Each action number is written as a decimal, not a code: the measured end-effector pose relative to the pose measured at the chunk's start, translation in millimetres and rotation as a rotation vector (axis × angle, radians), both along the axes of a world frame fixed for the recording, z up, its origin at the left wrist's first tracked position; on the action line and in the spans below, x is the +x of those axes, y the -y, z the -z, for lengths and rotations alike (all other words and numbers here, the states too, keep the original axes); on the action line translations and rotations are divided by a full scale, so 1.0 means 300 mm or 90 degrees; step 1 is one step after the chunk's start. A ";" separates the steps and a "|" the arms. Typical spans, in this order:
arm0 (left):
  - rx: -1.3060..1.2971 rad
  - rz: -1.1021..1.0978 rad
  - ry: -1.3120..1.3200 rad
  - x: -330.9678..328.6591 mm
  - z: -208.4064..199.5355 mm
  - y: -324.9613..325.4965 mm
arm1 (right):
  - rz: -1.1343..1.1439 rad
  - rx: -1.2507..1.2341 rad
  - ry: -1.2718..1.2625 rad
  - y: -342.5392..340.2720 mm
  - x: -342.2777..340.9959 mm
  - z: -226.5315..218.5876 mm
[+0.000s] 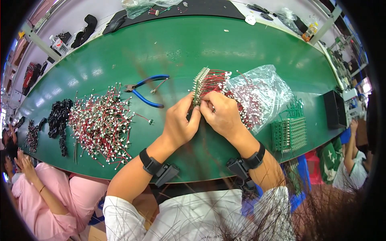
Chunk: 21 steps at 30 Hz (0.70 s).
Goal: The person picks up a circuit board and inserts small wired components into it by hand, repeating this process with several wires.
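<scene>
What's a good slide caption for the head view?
Left hand and right hand at a strip with red wires, between blue-handled pliers and a clear plastic bag on a green table.

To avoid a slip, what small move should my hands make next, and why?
Perhaps steady the long, narrow, pale strip with your bare left hand and press gently with your bare right hand: both hands meet at its near end, where thin red wires crowd its right side.
</scene>
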<state>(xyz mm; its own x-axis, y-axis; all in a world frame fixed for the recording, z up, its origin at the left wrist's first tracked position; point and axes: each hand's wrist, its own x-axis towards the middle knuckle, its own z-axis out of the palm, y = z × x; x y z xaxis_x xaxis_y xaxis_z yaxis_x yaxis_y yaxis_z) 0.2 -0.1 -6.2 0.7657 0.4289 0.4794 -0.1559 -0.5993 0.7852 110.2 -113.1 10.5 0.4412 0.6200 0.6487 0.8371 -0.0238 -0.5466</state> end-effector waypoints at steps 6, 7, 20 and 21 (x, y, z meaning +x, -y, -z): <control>-0.020 0.002 -0.006 -0.004 -0.032 0.010 | 0.007 0.004 0.006 0.007 0.013 0.006; -0.020 0.002 -0.007 -0.005 -0.038 0.012 | 0.009 0.008 0.006 0.006 0.012 0.006; -0.004 0.000 -0.037 -0.012 -0.045 0.019 | -0.017 -0.003 -0.002 0.012 0.024 -0.003; 0.013 -0.003 -0.050 -0.013 -0.044 0.020 | -0.018 -0.008 0.003 0.015 0.026 -0.001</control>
<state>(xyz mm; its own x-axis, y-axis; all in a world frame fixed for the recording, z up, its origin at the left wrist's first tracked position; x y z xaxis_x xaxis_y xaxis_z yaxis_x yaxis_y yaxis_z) -3.7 -6.1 6.9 0.7995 0.4233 0.4262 -0.0916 -0.6154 0.7829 118.0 -117.5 10.8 0.4195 0.6402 0.6436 0.8404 -0.0059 -0.5419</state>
